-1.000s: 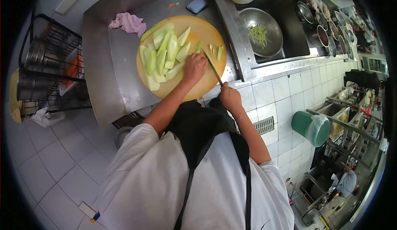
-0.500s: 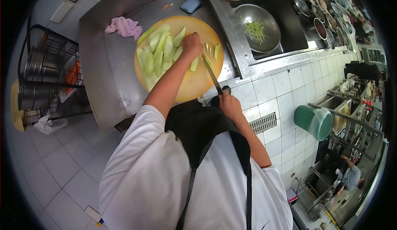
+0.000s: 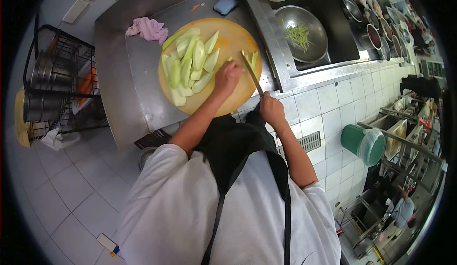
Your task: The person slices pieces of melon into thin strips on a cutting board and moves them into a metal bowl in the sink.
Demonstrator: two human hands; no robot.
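Observation:
A round wooden cutting board (image 3: 228, 31) carries a pile of pale green vegetable pieces (image 3: 185, 65) on its left part. My left hand (image 3: 228, 77) is over the board just right of the pile, its fingers curled; what they hold, if anything, is too small to name. My right hand (image 3: 272, 110), closed round the handle of a knife (image 3: 252, 74), is by the board's lower right edge. The blade points up over the board, beside a few small cut pieces (image 3: 254, 58) at the right side.
Beyond the board lie a pink cloth (image 3: 146, 29) and a blue sponge (image 3: 224, 5). To the right, a metal bowl (image 3: 316, 31) with green strips sits in the sink (image 3: 338, 48). A wire rack (image 3: 62, 74) with pots stands left. A green bin (image 3: 351, 139) and a distant person (image 3: 403, 210) are at right.
My left hand has moved down and away from the pile. My right hand and the knife have shifted right, and the small cut pieces now lie closer to the board's right edge.

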